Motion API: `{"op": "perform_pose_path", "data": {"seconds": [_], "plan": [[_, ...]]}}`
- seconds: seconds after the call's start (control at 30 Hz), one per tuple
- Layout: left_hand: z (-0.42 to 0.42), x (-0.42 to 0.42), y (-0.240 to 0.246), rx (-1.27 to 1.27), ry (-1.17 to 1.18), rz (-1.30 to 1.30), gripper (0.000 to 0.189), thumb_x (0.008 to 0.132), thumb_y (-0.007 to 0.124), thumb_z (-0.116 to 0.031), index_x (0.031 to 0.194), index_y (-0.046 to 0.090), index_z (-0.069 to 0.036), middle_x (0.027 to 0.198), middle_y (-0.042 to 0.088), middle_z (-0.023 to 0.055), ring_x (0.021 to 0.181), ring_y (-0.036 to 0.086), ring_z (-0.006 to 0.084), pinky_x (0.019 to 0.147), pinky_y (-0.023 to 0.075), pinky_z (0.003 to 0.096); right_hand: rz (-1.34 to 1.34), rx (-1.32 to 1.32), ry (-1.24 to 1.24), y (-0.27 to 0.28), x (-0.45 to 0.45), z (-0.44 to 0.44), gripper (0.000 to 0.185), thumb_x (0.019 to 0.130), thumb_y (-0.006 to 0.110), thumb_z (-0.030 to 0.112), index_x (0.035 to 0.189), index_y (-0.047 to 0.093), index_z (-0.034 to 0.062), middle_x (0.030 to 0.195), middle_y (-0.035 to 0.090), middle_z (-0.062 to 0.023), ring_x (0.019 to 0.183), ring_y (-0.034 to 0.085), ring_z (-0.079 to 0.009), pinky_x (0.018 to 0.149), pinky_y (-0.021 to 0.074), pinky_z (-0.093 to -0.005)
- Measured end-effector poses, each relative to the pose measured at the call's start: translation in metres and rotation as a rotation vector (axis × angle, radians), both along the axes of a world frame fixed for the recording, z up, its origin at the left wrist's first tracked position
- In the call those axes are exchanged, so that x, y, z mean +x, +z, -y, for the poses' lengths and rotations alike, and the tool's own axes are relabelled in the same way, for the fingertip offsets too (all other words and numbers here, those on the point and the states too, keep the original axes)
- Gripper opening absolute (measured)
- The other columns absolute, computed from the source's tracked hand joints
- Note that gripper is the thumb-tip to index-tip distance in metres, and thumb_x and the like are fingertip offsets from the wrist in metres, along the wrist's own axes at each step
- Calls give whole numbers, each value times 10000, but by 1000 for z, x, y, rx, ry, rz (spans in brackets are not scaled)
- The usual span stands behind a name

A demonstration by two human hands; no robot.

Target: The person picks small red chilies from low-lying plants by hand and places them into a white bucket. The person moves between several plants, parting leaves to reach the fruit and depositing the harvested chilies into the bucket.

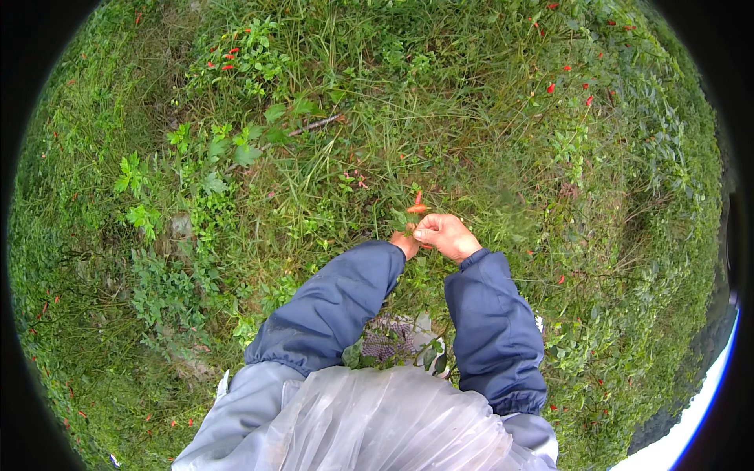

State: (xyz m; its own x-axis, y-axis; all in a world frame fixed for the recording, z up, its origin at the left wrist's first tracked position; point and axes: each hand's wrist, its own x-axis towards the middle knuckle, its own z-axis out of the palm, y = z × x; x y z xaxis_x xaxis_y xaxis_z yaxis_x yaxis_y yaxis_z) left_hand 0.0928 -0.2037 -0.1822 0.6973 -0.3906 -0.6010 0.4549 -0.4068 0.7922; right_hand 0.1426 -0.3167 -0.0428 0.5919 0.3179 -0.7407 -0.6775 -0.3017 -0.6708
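Both hands meet in front of me at a chili pepper plant. My right hand (444,234) has its thumb and fingertips pinched together at a leafy stem (406,221). Just beyond the fingertips are an orange-red chili pepper (417,208) and a redder one (419,196) pointing away from me. Another bit of red chili (427,246) shows under the right hand. My left hand (405,242) is at the same stem, largely hidden by leaves and the right hand, so its fingers cannot be made out. Navy sleeve covers (339,306) reach to both wrists.
Grass and weeds cover the ground around. Red chilies (228,57) hang on a plant at the upper left, and more (551,88) at the upper right. A woody stick (315,125) lies ahead. Translucent plastic (389,418) covers my front, with purple mesh (389,341) below my arms.
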Motion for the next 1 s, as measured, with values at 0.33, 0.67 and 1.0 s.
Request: {"op": "perform_pose_path", "data": {"seconds": [0.33,0.67,1.0], "plan": [[-4,13,50,172,-302,32,247,887,431,-160,1080,538,-49,1060,599,104,998,564,254,848,438,372,-159,224,-79,12,-2,7,200,840,608,181,932,580,5,905,588,-55,808,517,-108,736,419,-267],[-16,1,0,-274,323,-429,174,886,419,-169,997,516,-77,915,557,55,805,512,150,699,419,298,-168,742,-407,44,3,-9,200,863,567,216,931,538,30,896,566,-82,798,557,-153,627,485,-268],[-23,-1,6,-340,446,-494,244,931,428,-250,1013,535,-47,907,593,81,824,559,185,761,448,316,466,-627,376,34,-19,-38,231,780,611,170,994,542,117,758,591,-114,639,589,-293,540,456,-377]]}}
